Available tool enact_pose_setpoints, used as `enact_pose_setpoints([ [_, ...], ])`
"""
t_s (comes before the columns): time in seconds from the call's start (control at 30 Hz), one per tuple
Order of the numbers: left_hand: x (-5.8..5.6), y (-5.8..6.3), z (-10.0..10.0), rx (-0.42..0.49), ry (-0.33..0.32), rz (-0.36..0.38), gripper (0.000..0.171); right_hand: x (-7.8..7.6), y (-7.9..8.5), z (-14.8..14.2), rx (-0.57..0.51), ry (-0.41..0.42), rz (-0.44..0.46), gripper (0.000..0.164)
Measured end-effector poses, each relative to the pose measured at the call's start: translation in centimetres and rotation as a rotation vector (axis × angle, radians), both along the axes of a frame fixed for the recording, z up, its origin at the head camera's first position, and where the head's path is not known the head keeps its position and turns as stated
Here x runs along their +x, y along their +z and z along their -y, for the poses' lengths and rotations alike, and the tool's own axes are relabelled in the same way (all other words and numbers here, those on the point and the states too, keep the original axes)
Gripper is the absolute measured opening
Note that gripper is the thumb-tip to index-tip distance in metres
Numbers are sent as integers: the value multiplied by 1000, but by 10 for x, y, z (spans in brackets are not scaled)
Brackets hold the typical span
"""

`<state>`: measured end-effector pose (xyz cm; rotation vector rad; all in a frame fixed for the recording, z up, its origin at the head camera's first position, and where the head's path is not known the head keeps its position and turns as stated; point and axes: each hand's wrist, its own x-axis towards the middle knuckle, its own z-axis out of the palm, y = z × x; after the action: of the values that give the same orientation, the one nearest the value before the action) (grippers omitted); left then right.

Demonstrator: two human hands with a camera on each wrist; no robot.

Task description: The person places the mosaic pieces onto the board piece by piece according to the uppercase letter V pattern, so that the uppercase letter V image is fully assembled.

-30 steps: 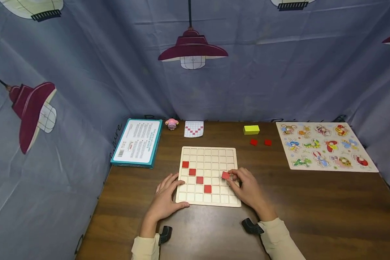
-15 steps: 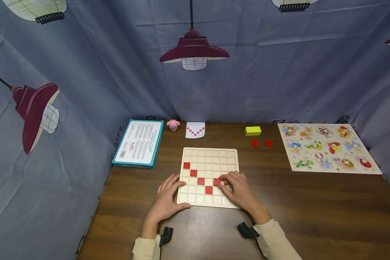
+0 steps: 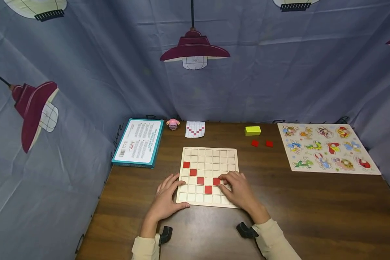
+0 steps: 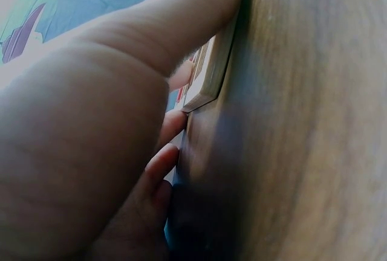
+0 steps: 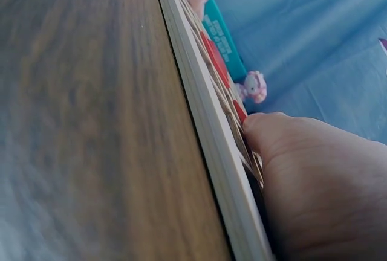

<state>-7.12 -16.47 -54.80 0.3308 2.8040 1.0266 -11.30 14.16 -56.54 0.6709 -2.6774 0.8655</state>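
A pale wooden grid board (image 3: pixel 209 159) lies flat on the table, with several red square tiles in its cells running down from the left, such as this tile (image 3: pixel 208 190). My right hand (image 3: pixel 242 191) is over the board's right side, thumb and index finger at the right edge of another red tile (image 3: pixel 216 181) in a cell; its other fingers are bent. My left hand (image 3: pixel 165 200) rests at the lower left corner, thumb along the front edge and fingers by the left side. The left wrist view shows that thumb (image 4: pixel 199 7) against the board's edge.
Two loose red tiles (image 3: pixel 269 143) lie near a yellow block (image 3: pixel 252 130) at the back. A pattern card (image 3: pixel 195 129), a small pink figure (image 3: pixel 173 124) and a teal box (image 3: pixel 138 142) stand left of them. An insect puzzle board (image 3: pixel 328 148) is on the right.
My right hand has carried the red tile left and down into a cell, right of the diagonal row. Over the last half second both hands stay nearly still.
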Motion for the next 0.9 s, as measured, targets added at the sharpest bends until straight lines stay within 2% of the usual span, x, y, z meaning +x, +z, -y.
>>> enact_pose_setpoints([
  [0.63, -1, 2, 0, -9, 2, -5, 77, 0, 2, 5, -47, -44, 48, 19],
  [0.9, -4, 1, 0, -5, 5, -11, 76, -3, 3, 5, -69, -36, 24, 17],
])
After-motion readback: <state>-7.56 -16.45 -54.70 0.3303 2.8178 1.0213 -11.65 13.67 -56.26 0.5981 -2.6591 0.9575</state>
